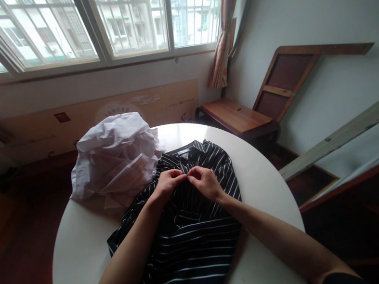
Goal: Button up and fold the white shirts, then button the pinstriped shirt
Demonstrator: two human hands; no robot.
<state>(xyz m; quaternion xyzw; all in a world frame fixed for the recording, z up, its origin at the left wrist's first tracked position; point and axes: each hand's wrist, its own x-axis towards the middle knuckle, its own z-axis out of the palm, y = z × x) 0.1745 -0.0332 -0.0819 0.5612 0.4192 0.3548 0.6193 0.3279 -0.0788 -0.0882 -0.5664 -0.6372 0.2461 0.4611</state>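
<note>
A black shirt with thin white stripes [196, 243] lies spread over a round white table [74, 260], its collar toward the window. Just below the collar, my left hand [170, 180] and my right hand [204, 181] meet fingertip to fingertip. Both pinch the front of the shirt, thumb against forefinger. Whatever small part sits between the fingertips, such as a button, is too small to make out. Beside my left hand, a crumpled heap of white cloth [114, 150] rests on the table's far left.
Behind the table a wooden bench [236, 114] stands near the wall, with a wooden-framed panel [284, 78] leaning there. A barred window [130, 15] runs along the back above a large cardboard sheet [163, 97]. A pinkish curtain [221, 60] hangs at the window's right.
</note>
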